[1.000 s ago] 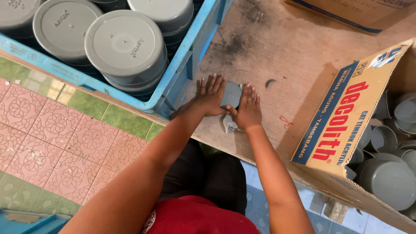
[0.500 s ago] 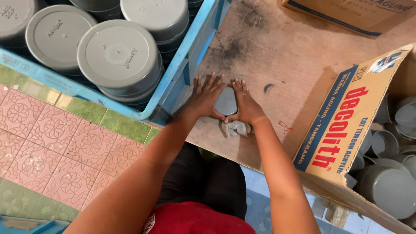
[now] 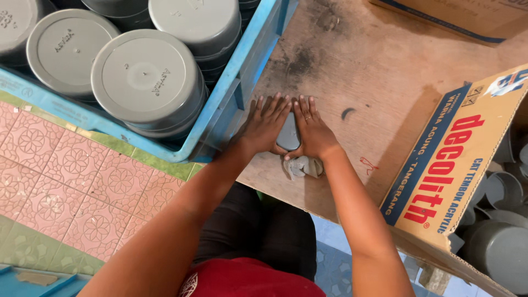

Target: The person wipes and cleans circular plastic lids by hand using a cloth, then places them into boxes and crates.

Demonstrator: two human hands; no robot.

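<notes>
At the frame's centre, the left hand (image 3: 265, 125) and right hand (image 3: 312, 129) lie flat, fingers spread, pressing a smooth grey rounded piece (image 3: 287, 133) between them on the scuffed brown wooden board (image 3: 374, 71), beside a blue plastic crate (image 3: 242, 82) of round grey lids (image 3: 146, 80).

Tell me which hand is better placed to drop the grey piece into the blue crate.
Left, probably. The left hand lies on the grey piece right beside the blue crate wall. The right hand sits on the far side, toward the cardboard box.
</notes>
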